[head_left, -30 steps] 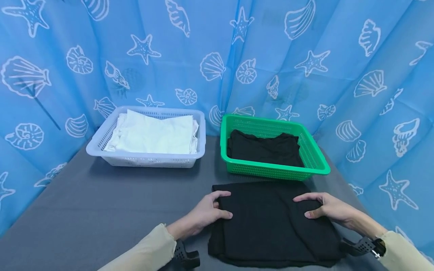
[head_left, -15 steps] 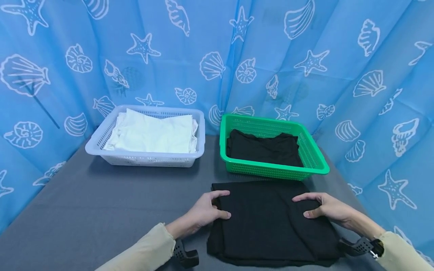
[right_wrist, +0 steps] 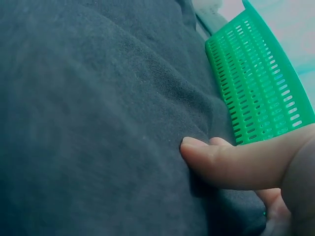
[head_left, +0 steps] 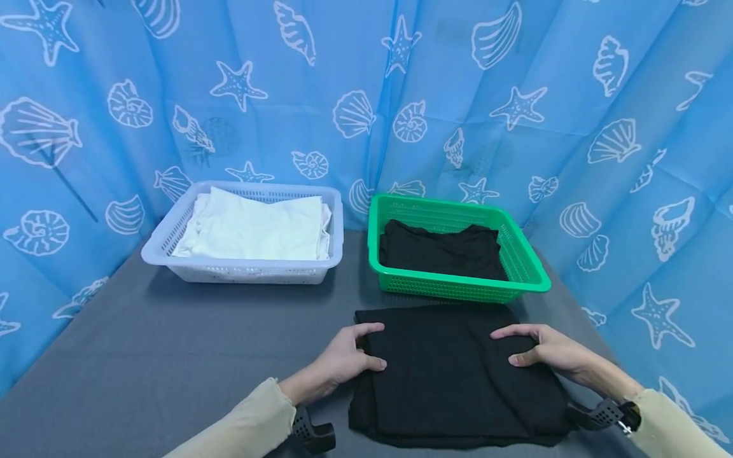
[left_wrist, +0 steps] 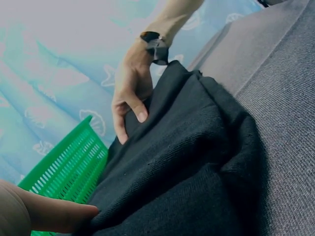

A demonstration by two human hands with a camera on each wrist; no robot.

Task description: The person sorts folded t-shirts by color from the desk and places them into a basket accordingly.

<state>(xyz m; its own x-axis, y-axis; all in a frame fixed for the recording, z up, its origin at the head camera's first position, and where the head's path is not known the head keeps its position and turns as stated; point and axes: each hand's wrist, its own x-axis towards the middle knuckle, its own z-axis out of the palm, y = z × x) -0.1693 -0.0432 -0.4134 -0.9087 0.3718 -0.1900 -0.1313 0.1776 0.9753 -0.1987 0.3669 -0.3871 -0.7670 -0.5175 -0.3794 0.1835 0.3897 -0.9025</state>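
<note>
A folded black garment (head_left: pixel 441 381) lies flat on the table in front of the green basket; its exact kind does not show. My left hand (head_left: pixel 343 356) grips its left side, thumb and index finger on top and the other fingers partly hidden at the edge. On the opposite side my right hand (head_left: pixel 552 350) holds the cloth in a similar way. The right wrist view shows the right thumb (right_wrist: pixel 221 162) pressing on the fabric, with fingertips partly covered behind it. In the left wrist view, a loose fold of the garment (left_wrist: pixel 197 142) bulges along the near edge.
Just behind the garment stands a green basket (head_left: pixel 458 281) with folded black clothing (head_left: pixel 441 251) inside. To its left, a white basket (head_left: pixel 246 262) holds folded white clothing (head_left: pixel 258 226). A blue curtain (head_left: pixel 321 76) with shell prints borders the grey-covered table (head_left: pixel 200 343).
</note>
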